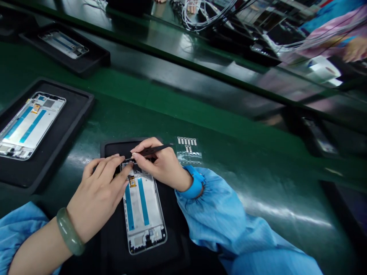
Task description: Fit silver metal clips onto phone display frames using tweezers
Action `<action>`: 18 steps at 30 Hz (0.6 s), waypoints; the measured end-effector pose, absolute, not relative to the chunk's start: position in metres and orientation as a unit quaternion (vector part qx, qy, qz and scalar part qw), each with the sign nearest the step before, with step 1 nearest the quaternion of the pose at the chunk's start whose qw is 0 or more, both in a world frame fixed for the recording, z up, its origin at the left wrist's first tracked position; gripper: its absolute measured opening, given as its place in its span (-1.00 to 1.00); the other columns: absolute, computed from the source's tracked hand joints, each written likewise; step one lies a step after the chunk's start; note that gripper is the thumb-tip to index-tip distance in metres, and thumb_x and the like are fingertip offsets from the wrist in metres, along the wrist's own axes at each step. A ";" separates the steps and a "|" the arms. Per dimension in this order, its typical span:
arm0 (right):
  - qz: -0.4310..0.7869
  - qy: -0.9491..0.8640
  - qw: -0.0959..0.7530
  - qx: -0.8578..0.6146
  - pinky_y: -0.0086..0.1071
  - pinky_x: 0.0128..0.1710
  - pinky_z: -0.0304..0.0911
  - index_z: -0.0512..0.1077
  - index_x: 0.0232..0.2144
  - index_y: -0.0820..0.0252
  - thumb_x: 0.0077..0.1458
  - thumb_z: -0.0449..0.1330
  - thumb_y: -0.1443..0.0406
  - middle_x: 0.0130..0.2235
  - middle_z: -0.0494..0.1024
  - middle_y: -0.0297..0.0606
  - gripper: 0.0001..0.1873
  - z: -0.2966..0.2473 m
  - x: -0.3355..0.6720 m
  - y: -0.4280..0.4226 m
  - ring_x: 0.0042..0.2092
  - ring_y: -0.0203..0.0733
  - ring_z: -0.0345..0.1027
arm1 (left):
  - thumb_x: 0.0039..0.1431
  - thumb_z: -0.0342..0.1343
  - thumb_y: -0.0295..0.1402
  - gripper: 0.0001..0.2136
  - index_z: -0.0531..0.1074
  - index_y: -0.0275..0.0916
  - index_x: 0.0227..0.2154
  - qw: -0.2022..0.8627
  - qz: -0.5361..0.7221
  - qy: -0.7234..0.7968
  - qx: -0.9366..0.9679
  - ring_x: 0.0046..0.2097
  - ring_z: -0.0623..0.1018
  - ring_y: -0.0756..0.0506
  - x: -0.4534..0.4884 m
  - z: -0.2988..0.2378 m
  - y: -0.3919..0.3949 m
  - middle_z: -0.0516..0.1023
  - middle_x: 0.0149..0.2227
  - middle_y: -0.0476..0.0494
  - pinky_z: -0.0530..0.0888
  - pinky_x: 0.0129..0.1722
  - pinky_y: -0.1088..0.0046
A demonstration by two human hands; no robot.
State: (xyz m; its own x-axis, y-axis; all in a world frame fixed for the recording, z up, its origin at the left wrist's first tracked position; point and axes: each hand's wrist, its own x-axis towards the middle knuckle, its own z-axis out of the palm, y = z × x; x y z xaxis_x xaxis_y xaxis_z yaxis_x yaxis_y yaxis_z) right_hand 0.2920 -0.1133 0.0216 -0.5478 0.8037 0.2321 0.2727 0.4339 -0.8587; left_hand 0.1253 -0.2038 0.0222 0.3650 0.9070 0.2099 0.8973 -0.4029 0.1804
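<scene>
Our left hand [97, 194], with a pale green jade bangle [69, 231] on the wrist, reaches in over the upper end of a smartphone display frame [142, 210]. Its fingers [114, 172] lie extended and unclenched, with the index fingertip on that end; we cannot tell whether they pin the frame or only rest there. Our right hand [160, 164] is clenched around a pair of black tweezers [151, 151], grasping them like a pen, and their tips point down to the same end of the frame, just beside the left index fingertip. The exact contact there is hidden by our fingers.

The frame lies flat in a black tray [172, 236], with a small orange-yellow flex tab [132, 181] near its upper end and two blue strips down its face. Just beside the tray, on the green tabletop [218, 126], is a clear sheet [188, 151] carrying rows of small pale tabs. Light blue smock sleeves [229, 217] cover our arms, and the right one ends in a snug cuff.

Two more black trays [77, 114] hold similar frames [31, 126] to the left. Bundled white wires [206, 15] lie beyond, and a co-worker's hand [355, 49] shows at the upper right.
</scene>
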 end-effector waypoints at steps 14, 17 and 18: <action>0.340 -0.820 0.351 -0.300 -0.42 -0.26 0.35 0.34 -0.30 0.20 0.09 0.17 0.36 -0.30 0.48 -0.28 -0.92 0.013 0.292 -0.113 -0.27 -0.29 0.40 | 0.22 -0.06 -0.45 -0.70 0.36 -0.28 0.00 0.013 0.152 0.542 0.827 0.03 0.37 -0.22 0.125 0.021 -0.204 0.40 -0.03 -0.28 0.25 -0.01 0.14; 0.330 -0.834 0.348 -0.274 -0.39 -0.23 0.36 0.34 -0.29 0.19 0.11 0.14 0.36 -0.28 0.49 -0.26 -0.93 0.012 0.291 -0.115 -0.24 -0.27 0.41 | 0.21 -0.06 -0.46 -0.71 0.38 -0.31 -0.03 0.009 0.155 0.540 0.827 0.02 0.38 -0.23 0.126 0.021 -0.203 0.40 -0.03 -0.30 0.25 -0.01 0.13; 0.326 -0.839 0.345 -0.267 -0.38 -0.22 0.36 0.33 -0.29 0.18 0.12 0.13 0.36 -0.28 0.50 -0.25 -0.94 0.012 0.291 -0.116 -0.22 -0.26 0.41 | 0.21 -0.06 -0.46 -0.72 0.38 -0.32 -0.04 0.007 0.156 0.539 0.828 0.02 0.38 -0.24 0.126 0.021 -0.203 0.40 -0.04 -0.31 0.25 -0.01 0.13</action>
